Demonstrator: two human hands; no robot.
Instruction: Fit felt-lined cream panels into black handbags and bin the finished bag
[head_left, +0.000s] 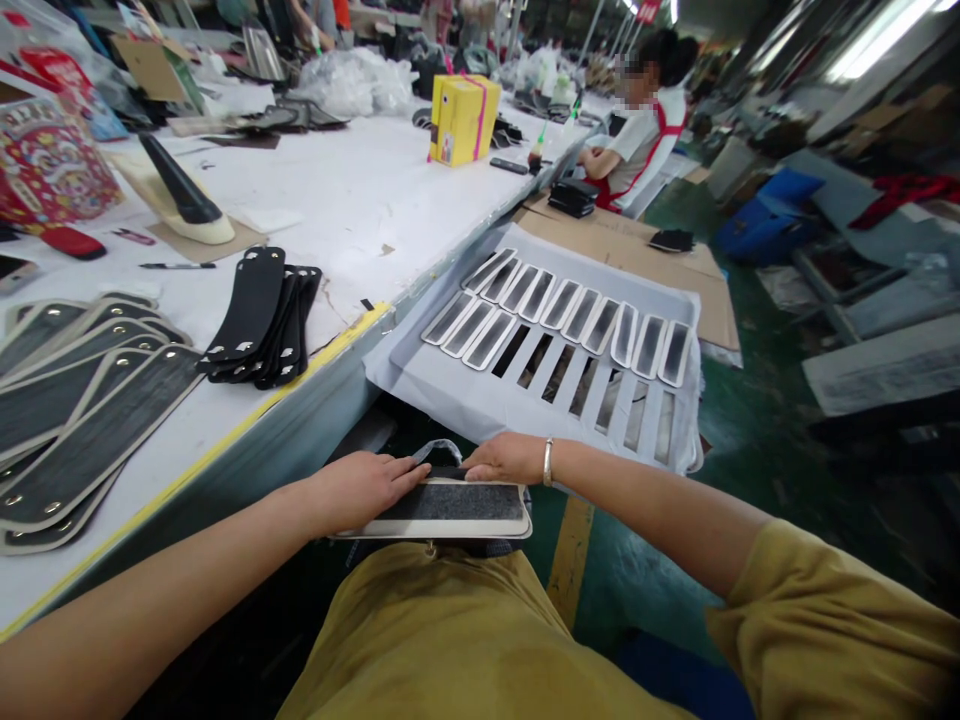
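A flat cream-edged panel with a dark grey middle (457, 505) lies across my lap. My left hand (360, 490) rests flat on its left end with fingers stretched out along the top edge. My right hand (506, 458) presses its far edge with fingers curled, beside a strip of clear film (437, 450). A silver bracelet is on my right wrist. Just ahead stands a grey slotted tray (480, 395) with several glossy dark strips (570, 305) set in its slots.
A white worktable (352, 200) on the left carries a stack of black straps (262, 315), several grey riveted panels (67, 420), a shoe last (180, 190) and a yellow box (461, 118). A seated person in white (637, 140) works farther along. Green floor lies to the right.
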